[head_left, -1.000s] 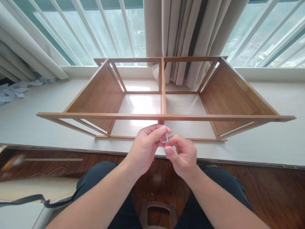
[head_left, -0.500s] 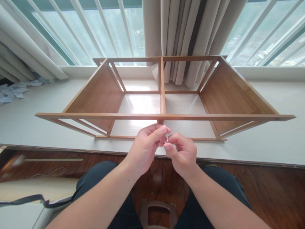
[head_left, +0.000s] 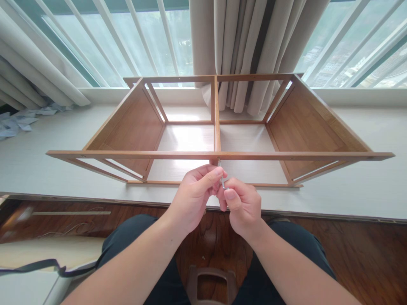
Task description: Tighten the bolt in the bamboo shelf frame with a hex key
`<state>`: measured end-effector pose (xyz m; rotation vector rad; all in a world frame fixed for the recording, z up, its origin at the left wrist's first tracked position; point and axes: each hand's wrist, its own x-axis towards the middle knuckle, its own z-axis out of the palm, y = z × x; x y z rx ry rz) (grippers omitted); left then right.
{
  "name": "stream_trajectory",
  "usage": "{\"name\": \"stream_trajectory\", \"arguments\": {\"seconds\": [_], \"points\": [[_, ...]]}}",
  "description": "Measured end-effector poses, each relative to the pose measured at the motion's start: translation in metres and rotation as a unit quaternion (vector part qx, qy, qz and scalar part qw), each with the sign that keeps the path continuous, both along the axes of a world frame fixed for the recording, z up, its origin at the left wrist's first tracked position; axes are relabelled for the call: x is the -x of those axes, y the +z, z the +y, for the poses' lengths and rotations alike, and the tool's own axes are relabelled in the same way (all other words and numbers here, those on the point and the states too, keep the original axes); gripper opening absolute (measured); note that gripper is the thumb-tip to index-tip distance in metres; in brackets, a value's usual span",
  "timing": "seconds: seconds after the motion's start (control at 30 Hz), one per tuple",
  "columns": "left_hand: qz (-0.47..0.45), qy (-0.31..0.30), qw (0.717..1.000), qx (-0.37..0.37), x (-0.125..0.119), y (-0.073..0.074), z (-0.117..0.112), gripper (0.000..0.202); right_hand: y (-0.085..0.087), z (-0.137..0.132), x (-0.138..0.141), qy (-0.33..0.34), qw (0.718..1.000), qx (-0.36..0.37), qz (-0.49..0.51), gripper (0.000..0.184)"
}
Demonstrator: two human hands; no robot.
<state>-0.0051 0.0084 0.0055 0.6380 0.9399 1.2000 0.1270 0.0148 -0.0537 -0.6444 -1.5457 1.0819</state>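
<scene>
The left hand (head_left: 197,188) pinches the thin metal rod (head_left: 222,181) between its thumb and fingers; most of those fingers hide behind the thumb, and they cover part of the rod too; the right hand (head_left: 244,205) has its grip on the low, bent end of the same rod, with the thumb near the bend; some of its fingers curl under, out of sight, so I cannot tell how tight the grip is; the rod stands a bit tilted, right in front of the wood frame (head_left: 159,154); its top end is at the middle of the near bar, but that spot is too small to make out well.

The frame sits on the white surface (head_left: 349,186); it has two open parts, a middle post and a panel at each side; the hands hide a bit of its low near edge; behind it hangs a curtain (head_left: 206,38), cut off at the top; the window (head_left: 149,46) view is pale and blurry; white scraps (head_left: 23,122) lie far left, cut off by the edge; below, a brown stool (head_left: 192,286) shows only in part between two dark knees (head_left: 130,237).
</scene>
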Motion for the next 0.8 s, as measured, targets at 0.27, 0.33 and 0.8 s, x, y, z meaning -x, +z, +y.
{"name": "stream_trajectory", "arguments": {"seconds": [0.27,0.33,0.8], "points": [[0.008,-0.019,1.000,-0.003,0.0011,0.0000,-0.0005,0.032,-0.0012,-0.0005,0.0008,0.023,0.999,0.004,0.025,0.033],[0.007,-0.020,1.000,-0.004,0.0013,0.0001,-0.0003,0.032,-0.0009,-0.0007,0.0008,0.025,0.999,0.013,0.027,0.034],[0.014,-0.026,1.000,0.002,0.0025,-0.0005,-0.0002,0.037,-0.0072,-0.0030,0.0043,0.088,0.988,0.104,0.076,0.036]]}}
